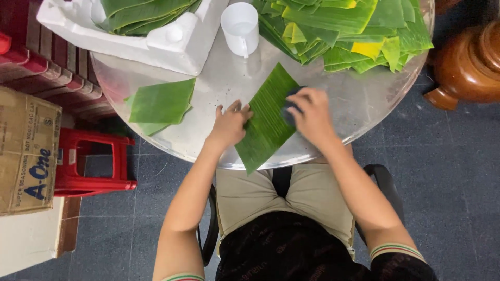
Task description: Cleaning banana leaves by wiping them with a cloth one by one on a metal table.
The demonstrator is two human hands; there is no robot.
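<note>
On the round metal surface (364, 104), a long strip of banana leaf (268, 119) lies flat and slantwise, its near end hanging a little past the rim toward the person's lap; the left hand (229, 125) rests spread and flat on the leaf's left edge, fingers open, pinning it rather than gripping; the right hand (312, 115) is curled around a small dark pad or cloth (288, 112), which it presses against the leaf's right side. Beyond them stands a white plastic cup (240, 26); a big loose pile of cut leaves (354, 31) covers the far right of the surface; a smaller stack of leaves (159, 104) lies to the left; a white foam box (172, 44) at the far left holds more. Such a leaf looks thin, light and limp, and it probably tears easily along its ribs; it seems best held flat under an open palm near an edge, or lifted by both ends, not pinched in the middle.
</note>
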